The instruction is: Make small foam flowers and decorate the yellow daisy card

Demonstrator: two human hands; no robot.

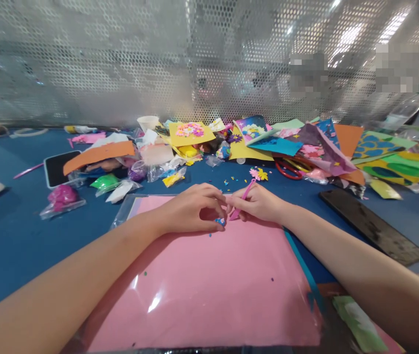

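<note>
My left hand [190, 209] curves over a pink sheet [209, 280] in a clear plastic sleeve. Between its thumb and fingertips sits a small blue-and-white lump [220, 222] that looks like modelling clay. A pink plastic modelling tool [248, 190] is gripped in my right hand [259, 202], slanting down toward the sheet. Its lower end is close beside the lump; I cannot tell whether they touch. The fingertips of both hands nearly meet, which partly hides the lump. Tiny dark and blue crumbs lie on the sleeve.
Pink and yellow flower pieces [259, 174] lie just beyond my hands. Bagged magenta clay [63, 197] and green clay [105, 183] are at the left. Coloured papers, red-handled scissors [288, 169] and a dark phone [373, 226] spread rightward. A perforated metal panel [121, 64] stands behind.
</note>
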